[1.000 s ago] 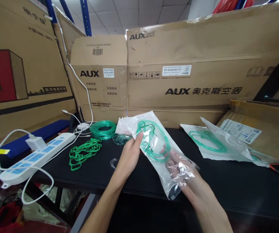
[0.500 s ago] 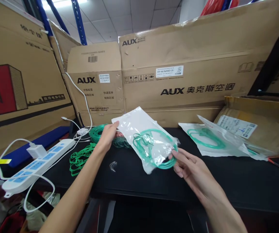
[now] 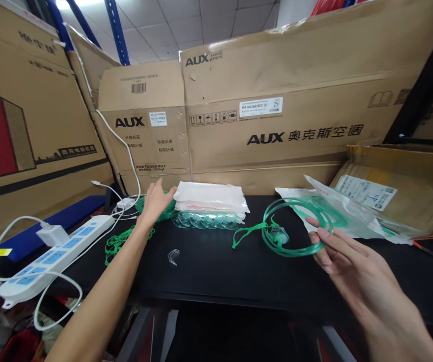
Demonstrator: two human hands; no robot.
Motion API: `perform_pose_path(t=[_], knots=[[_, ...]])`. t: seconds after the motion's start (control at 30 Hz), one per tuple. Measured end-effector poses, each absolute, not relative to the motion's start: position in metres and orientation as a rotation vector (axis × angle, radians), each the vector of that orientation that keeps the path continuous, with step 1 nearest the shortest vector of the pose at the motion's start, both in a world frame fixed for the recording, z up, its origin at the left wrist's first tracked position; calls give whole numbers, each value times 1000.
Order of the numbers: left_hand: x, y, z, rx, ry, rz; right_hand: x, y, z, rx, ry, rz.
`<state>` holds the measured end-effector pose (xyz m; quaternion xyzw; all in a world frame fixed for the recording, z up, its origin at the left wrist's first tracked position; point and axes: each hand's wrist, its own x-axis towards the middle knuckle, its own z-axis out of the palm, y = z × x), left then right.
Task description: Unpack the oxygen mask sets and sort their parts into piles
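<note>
My right hand grips a coil of translucent green tubing between thumb and fingers, raised over the black table. Within that coil hangs a small clear-green piece, apparently a mask or connector, and a green elastic strap trails off to its left. My left hand reaches to the back, fingers stretched and apart, over another green tubing coil; contact cannot be made out. Just right of it lies a stack of white pouches, with a row of clear-green masks in front.
Green elastic straps and thin metal strips lie on the black table. A white power strip with cables is at left. A white pouch with tubing rests at right before a carton. Large cardboard boxes wall the back.
The white pouch has left my hands, uncovering the stack behind. My right hand has moved right with the tubing coil. My left hand has let go of the pouch and opened.
</note>
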<state>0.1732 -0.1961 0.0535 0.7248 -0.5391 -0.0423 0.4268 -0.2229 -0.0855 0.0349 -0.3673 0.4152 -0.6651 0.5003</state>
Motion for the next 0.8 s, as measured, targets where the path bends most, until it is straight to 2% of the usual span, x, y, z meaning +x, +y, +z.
perform_pose_path(t=[0.1, 0.33, 0.57, 0.8], knots=[[162, -193, 57, 1834, -1596, 53, -224, -80, 39, -928, 1010, -1556], [127, -230, 70, 1798, -2204, 60, -207, -75, 40, -984, 923, -1351], [116, -263, 56, 2019, -2449, -48, -195, -88, 18, -1141, 1006, -1077], [90, -267, 53, 1801, -2605, -37, -200, -100, -2, -1397, 1348, -1090]])
